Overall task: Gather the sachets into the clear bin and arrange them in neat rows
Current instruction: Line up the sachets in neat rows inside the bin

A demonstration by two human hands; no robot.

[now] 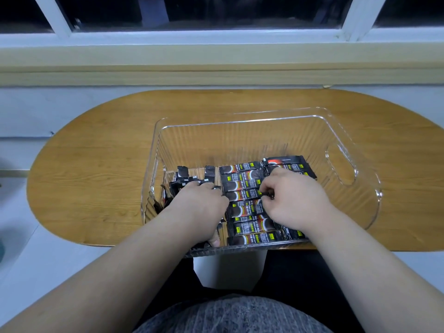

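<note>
While the right hand [294,200] pinched the end of 1 sachet [266,193] in the clear bin [360,174], the left hand [199,207] gripped the loose pile [187,179] just left of that pinch, which likely needed squaring before laying.

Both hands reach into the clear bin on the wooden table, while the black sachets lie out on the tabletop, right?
No. The head view shows the black sachets inside the clear bin, where the left hand and right hand reach; the tabletop shows none.
</note>
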